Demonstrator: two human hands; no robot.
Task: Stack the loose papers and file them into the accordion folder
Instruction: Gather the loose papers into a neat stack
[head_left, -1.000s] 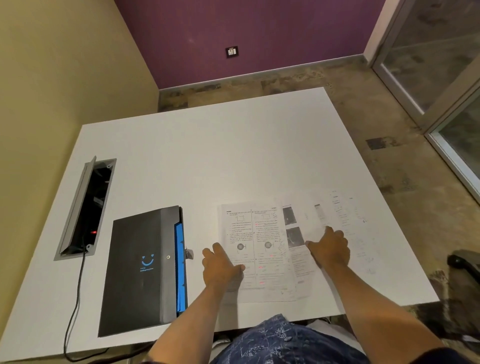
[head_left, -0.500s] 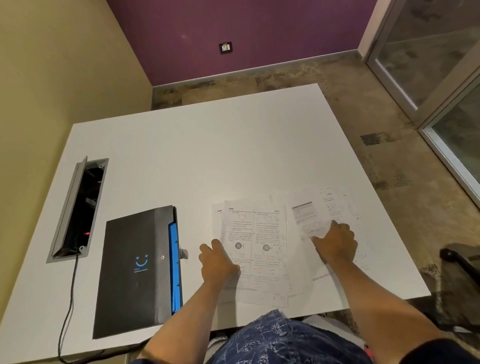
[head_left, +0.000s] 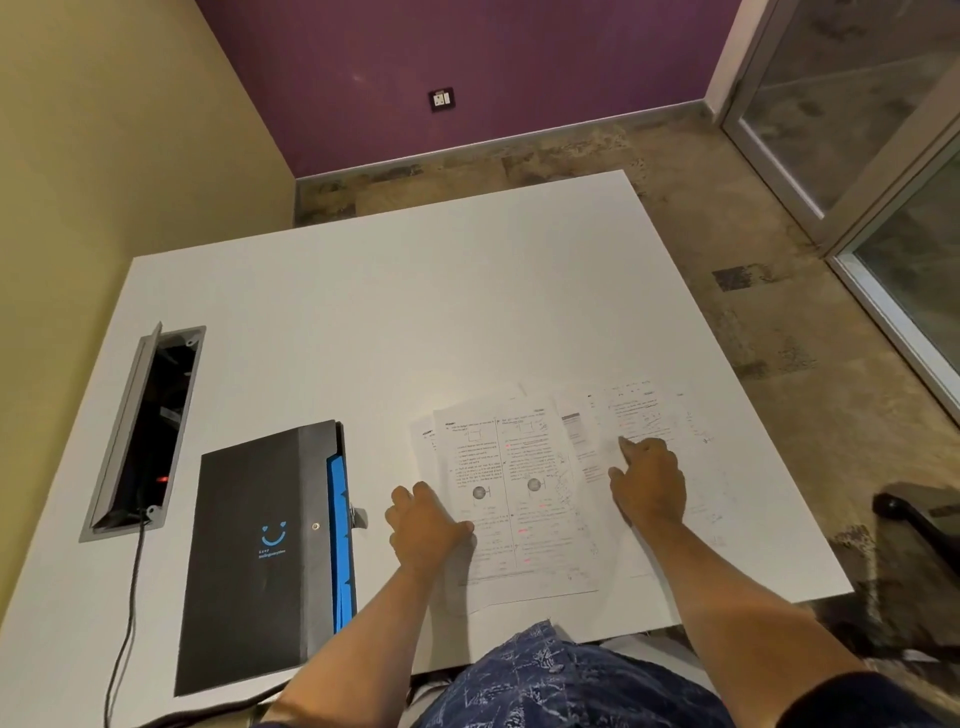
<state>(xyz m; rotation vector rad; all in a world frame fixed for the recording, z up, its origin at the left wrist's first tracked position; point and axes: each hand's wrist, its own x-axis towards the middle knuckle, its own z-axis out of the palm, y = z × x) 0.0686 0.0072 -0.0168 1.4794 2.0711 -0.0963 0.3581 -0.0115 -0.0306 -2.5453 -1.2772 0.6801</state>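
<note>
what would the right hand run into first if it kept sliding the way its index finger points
Only more paper: the right hand rests on the loose papers, its finger aimed up-left across the table. Past the sheets' far edge lies bare white table; the way looks free as far as this view shows.

An open cable hatch (head_left: 143, 431) sits in the white bench (head_left: 363, 312); a black cord (head_left: 124, 623) trails from it.

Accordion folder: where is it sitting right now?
In the head view the accordion folder lies flat on the white table near its front edge, left of the left hand and the loose papers, just right of the open cable box.
</note>
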